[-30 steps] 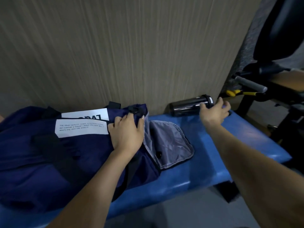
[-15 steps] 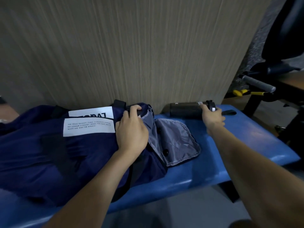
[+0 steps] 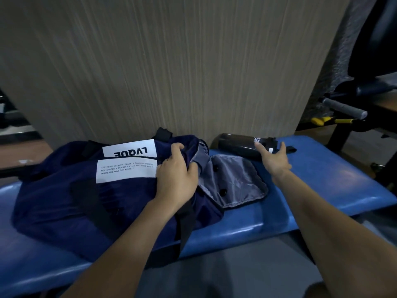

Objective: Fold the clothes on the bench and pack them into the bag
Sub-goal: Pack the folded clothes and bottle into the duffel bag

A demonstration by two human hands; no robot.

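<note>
Far left to centre: navy bag lying flat on the blue bench, its far side near the grey wall panel. Two white labels on top, printed text upside down, "LVQUE" on the farther one. Black strap running over the near edge of the bag. Left hand resting on the bag just right of the labels, fingers curled and gripping the navy fabric at the bag's opening. Grey-lined flap folded out to the right of that hand, lying open on the bench, two black snaps showing. Farther right, black bottle on its side against the wall panel. Right hand reaching at the bottle's cap end, fingers straight and spread, fingertips touching it, not wrapped round. Far right, dark gym equipment with a grey padded handle.
</note>
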